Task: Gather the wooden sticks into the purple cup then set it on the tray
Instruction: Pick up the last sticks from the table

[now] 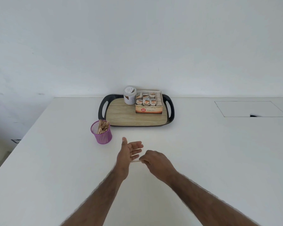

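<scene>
Right hand (pixel 153 162) pinches a thin wooden stick (pixel 135 161) at one end, fingertips curled on it, low over the white table (pixel 203 152); left hand (pixel 129 150) lies close beside, fingers straight, holding nothing. Purple cup (pixel 102 136) stands upright farther left, just off the near corner of the tray (pixel 121 115), with a bundle of sticks (pixel 102 126) leaning inside. Judgement: stick light, stiff, easily dropped, so a pinch suffices; mesh cup light, likely top-heavy, best taken round its wall.
</scene>
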The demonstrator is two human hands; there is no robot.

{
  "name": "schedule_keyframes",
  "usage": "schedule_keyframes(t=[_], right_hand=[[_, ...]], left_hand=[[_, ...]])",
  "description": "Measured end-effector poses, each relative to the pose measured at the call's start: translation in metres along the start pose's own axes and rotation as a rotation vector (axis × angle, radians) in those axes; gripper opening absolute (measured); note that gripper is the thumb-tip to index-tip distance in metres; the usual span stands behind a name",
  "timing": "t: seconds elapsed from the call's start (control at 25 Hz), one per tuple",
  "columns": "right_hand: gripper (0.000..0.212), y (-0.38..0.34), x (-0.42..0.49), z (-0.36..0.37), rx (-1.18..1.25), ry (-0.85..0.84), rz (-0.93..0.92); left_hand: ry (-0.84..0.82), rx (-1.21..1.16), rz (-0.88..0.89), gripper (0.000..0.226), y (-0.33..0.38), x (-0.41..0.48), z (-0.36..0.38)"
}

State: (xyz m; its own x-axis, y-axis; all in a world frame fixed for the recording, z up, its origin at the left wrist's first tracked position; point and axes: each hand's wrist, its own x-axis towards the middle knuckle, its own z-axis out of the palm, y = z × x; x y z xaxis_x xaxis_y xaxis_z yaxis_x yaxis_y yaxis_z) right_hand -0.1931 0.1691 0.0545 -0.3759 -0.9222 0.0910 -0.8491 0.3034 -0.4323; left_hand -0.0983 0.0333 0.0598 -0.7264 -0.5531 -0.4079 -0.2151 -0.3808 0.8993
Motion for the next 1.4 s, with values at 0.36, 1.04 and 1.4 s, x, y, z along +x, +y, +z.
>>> schedule_keyframes(t=[0.36,1.04,1.4], right_hand=[[0.024,-0.020,0.023,-0.014,-0.112,-0.052,0.042],[0.018,-0.024,0.029,-0.050,1.227,0.308,0.420],[0.043,-0.015,0.036,-0.061,0.874,0.421,0.596]], left_hand=[[-0.006,-0.059,0.095,0.078,0.024,-0.002,0.013],[-0.011,-0.039,-0.017,0.049,0.026,-0.010,0.031],[0.300,0.557,0.343,0.047,0.034,-0.006,0.038]])
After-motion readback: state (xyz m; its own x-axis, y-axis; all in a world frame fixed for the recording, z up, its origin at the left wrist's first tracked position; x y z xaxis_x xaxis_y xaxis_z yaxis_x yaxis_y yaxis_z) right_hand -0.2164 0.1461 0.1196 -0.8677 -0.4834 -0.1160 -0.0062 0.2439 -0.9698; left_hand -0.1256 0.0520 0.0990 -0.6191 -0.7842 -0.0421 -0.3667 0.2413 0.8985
